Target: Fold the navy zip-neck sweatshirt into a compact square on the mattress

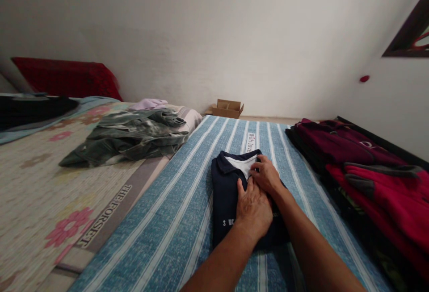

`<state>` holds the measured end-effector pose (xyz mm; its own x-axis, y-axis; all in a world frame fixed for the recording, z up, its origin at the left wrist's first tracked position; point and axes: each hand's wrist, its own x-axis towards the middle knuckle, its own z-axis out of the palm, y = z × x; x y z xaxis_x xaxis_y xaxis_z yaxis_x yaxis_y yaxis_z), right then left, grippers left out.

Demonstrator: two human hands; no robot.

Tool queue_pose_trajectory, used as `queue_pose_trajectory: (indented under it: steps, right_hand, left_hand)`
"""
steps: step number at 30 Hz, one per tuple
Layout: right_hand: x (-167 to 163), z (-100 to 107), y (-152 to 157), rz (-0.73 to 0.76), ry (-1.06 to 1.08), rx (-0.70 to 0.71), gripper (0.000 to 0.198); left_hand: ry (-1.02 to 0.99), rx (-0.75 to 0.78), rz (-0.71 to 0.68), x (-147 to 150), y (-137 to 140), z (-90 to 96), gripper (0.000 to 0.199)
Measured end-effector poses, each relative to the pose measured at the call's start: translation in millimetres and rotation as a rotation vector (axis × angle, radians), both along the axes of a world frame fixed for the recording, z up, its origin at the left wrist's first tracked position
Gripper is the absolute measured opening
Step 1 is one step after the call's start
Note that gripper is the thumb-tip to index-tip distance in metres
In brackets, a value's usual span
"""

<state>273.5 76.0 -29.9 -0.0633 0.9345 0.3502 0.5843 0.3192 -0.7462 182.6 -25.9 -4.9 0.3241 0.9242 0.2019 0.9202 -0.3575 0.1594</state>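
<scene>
A dark navy collared shirt (223, 202), folded into a compact rectangle, lies on a blue striped cloth (174, 202). Its collar points away from me, the white inside of the neck shows, and pale printed letters run across the front. My left hand (254, 207) rests flat on the shirt just below the neck opening, fingers stretched out. At the right side of the collar, my right hand (267, 175) has its fingers bent and pinching the collar's edge. Both forearms cover the shirt's lower right part.
On the right sit stacked folded clothes, with a maroon garment (335, 142) and a red one (392, 193). A crumpled grey-green garment (130, 135) lies on the flowered bedding (110, 185) at left. Behind are a cardboard box (228, 109) and the wall (234, 37).
</scene>
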Motion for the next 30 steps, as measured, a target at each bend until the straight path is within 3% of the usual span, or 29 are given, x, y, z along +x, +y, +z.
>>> queue_pose_trajectory:
  steps: [14, 30]
  right_hand:
    - [14, -5, 1, -0.066, 0.333, -0.117, 0.018]
    - [15, -6, -1, -0.082, 0.449, -0.114, 0.015]
  left_hand:
    - [-0.035, 0.051, 0.029, 1, 0, -3.6, 0.05]
    - [-0.008, 0.087, 0.036, 2, 2, -6.4, 0.049]
